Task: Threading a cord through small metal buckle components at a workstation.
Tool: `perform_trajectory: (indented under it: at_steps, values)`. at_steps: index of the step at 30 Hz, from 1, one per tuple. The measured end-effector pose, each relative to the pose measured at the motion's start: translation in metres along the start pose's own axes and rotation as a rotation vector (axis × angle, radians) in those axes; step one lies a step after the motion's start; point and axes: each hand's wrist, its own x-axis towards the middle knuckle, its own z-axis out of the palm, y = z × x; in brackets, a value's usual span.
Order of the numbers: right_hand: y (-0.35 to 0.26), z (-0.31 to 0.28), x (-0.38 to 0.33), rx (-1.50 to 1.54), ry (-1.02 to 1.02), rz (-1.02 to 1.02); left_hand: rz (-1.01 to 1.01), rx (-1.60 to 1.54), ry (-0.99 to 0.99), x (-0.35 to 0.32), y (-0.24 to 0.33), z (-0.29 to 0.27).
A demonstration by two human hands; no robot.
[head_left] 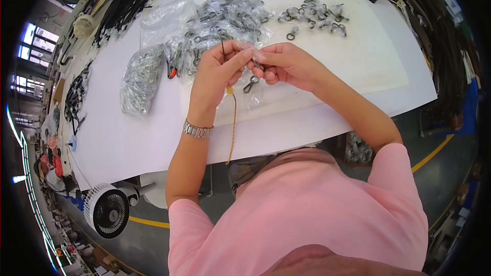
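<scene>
My left hand [225,64] and my right hand [279,64] meet over the white table, fingers pinched together. Between the fingertips is a small dark metal clasp [259,65] with clear plastic film [257,54] around it, partly hidden by the fingers. A thin dark tool with a yellow end [229,90] also passes through my left hand; a yellowish braided cord [233,128] hangs from it. Just below the hands lies a dark snap hook [250,84]. Beyond them spreads a heap of plastic-wrapped snap hooks [225,15].
A filled clear bag of metal pieces [140,82] lies left of the heap, near a red-and-black handled tool [172,73]. Loose wrapped hooks [317,15] lie to the far right. Dark straps [130,5] line the far left; a fan [107,210] stands by the near left edge.
</scene>
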Motion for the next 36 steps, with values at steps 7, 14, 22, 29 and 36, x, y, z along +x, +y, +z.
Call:
perform_trajectory:
  at_steps: [7,14,22,29,36]
  values:
    - [-0.002,0.011,-0.001,-0.618,0.113,-0.164,0.110,0.130,0.177,-0.001,-0.009,0.011]
    - [-0.017,0.000,-0.005,0.023,-0.068,0.097,0.214,0.081,0.108,-0.008,0.002,0.015]
    - [0.001,-0.011,0.002,0.429,-0.221,0.280,0.114,0.095,-0.166,-0.001,0.000,-0.011]
    - [-0.013,0.011,-0.007,-0.079,0.111,0.052,-0.007,-0.384,-0.075,0.005,-0.005,-0.021]
    - [-0.013,0.009,-0.008,-0.502,0.285,-0.227,0.084,0.473,0.011,-0.004,0.006,-0.002]
